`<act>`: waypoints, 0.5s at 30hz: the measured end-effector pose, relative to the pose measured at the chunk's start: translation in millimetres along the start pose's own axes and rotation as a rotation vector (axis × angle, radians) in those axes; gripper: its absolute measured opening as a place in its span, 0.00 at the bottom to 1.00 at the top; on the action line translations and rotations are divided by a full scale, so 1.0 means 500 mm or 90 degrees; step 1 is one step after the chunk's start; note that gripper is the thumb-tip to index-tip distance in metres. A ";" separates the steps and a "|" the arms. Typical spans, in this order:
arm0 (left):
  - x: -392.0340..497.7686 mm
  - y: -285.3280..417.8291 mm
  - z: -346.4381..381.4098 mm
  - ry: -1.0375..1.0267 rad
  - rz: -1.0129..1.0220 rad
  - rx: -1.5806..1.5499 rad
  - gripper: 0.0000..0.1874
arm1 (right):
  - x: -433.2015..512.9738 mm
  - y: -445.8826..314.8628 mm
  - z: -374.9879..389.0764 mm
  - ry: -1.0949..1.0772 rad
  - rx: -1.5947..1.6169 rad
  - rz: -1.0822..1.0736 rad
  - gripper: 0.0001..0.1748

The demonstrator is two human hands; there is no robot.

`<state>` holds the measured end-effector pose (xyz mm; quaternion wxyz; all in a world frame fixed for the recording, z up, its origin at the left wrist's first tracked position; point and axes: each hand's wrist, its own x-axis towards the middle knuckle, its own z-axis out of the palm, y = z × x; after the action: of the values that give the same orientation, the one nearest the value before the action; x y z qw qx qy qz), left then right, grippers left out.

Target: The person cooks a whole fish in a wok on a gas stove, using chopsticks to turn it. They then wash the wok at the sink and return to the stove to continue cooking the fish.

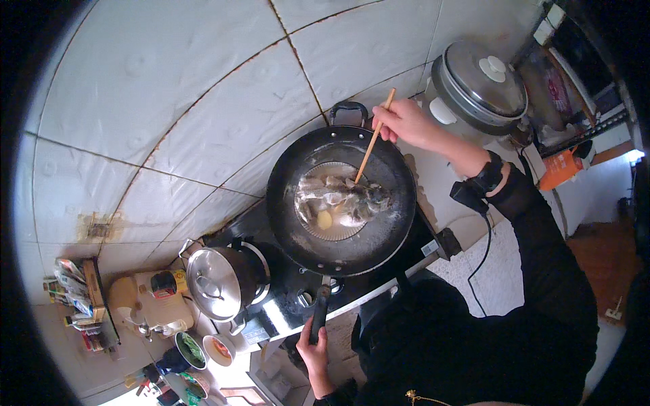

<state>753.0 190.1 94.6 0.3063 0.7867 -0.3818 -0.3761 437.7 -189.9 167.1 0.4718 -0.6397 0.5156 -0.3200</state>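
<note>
A black wok sits on the glass-topped gas stove. In it is a plate with a fluted rim, bearing pieces of fish and a yellow slice, perhaps ginger, in some liquid. My left hand is wrapped around the wok's long black handle. Above the wok's far right side, my right hand grips a wooden chopstick. The chopstick slants down and its tip touches the fish. Whether a second stick lies behind it, I cannot tell.
A lidded steel pot occupies the left burner. An electric cooker with a glass lid stands at the right, by the tiled wall. Bowls of greens and red food are at lower left. A black cord hangs from my right wrist.
</note>
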 end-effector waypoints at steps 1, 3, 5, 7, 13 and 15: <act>0.000 0.001 0.001 0.004 0.016 -0.005 0.19 | -0.001 -0.011 -0.006 0.014 -0.007 -0.018 0.22; 0.000 -0.001 0.003 0.013 0.052 -0.004 0.19 | -0.002 -0.039 -0.021 0.043 -0.036 -0.021 0.22; 0.001 -0.005 0.004 0.012 0.046 -0.015 0.19 | 0.003 -0.069 -0.030 0.077 -0.041 -0.050 0.21; 0.002 -0.011 0.003 -0.003 -0.029 -0.027 0.19 | 0.013 -0.095 -0.027 0.112 -0.021 -0.076 0.21; 0.004 -0.015 0.002 0.029 0.110 0.009 0.20 | 0.078 -0.124 0.056 0.003 -0.042 -0.122 0.21; 0.004 -0.013 0.002 0.014 0.033 -0.016 0.20 | 0.103 -0.124 0.079 -0.012 -0.071 -0.154 0.21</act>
<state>755.2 191.8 88.2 0.3300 0.7765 -0.3942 -0.3644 508.7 -227.4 207.1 0.3982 -0.7254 0.4475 -0.3391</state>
